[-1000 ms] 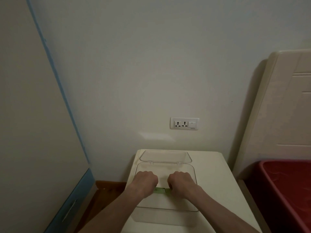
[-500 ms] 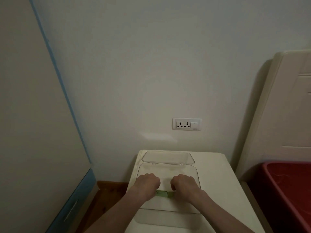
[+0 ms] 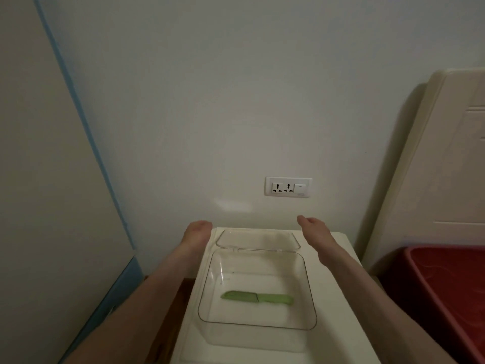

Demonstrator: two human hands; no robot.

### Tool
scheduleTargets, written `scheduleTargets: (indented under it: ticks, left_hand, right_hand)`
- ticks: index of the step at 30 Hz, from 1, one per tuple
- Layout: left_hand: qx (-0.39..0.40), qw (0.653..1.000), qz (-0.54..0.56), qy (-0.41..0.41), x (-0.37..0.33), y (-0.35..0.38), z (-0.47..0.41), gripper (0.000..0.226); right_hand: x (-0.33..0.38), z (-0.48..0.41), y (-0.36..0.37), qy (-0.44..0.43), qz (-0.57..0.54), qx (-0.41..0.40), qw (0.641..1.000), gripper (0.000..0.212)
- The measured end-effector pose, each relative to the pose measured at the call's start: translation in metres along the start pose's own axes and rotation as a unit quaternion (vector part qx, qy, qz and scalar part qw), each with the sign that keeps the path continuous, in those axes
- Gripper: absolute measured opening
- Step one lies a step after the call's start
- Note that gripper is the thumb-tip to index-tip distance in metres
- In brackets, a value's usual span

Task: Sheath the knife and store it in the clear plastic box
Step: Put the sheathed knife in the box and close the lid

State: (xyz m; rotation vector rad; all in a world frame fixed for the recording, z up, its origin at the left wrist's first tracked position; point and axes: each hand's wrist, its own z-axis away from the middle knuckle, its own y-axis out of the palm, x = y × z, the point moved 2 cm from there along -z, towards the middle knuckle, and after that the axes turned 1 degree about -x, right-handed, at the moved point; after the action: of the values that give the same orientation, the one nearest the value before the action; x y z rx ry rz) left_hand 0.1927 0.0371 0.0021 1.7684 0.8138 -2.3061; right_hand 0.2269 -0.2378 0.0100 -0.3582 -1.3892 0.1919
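Note:
A green knife in its green sheath (image 3: 257,297) lies flat on the bottom of the clear plastic box (image 3: 309,290), handle to the right. The box's clear lid (image 3: 258,239) is folded back and lies open behind it. My left hand (image 3: 196,233) is at the lid's far left corner and my right hand (image 3: 313,229) at its far right corner, both empty and extended toward the wall. Whether the fingers touch the lid is unclear.
The box rests on a small cream cabinet top (image 3: 333,337) against the wall. A wall socket (image 3: 288,187) is above it. A red bin (image 3: 451,292) and a cream headboard (image 3: 446,158) stand at the right, a blue-edged panel (image 3: 60,179) at the left.
Both hands let go of the sheathed knife, which now lies in the box, and moved forward to the far corners of the open lid.

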Motion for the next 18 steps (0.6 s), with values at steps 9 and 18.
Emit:
scheduleTargets:
  ticks: [9,18]
  left_hand:
    - [0.078,0.993,-0.037,-0.079,0.024,0.017,-0.022,0.022]
    - [0.091,0.987,-0.096,-0.092,0.036,0.026,-0.024,0.022]
  right_hand:
    - [-0.014,-0.023,0.009,0.145,-0.047,0.113,0.982,0.044]
    - [-0.022,-0.027,0.019,0.151,-0.027,0.122,0.981,0.032]
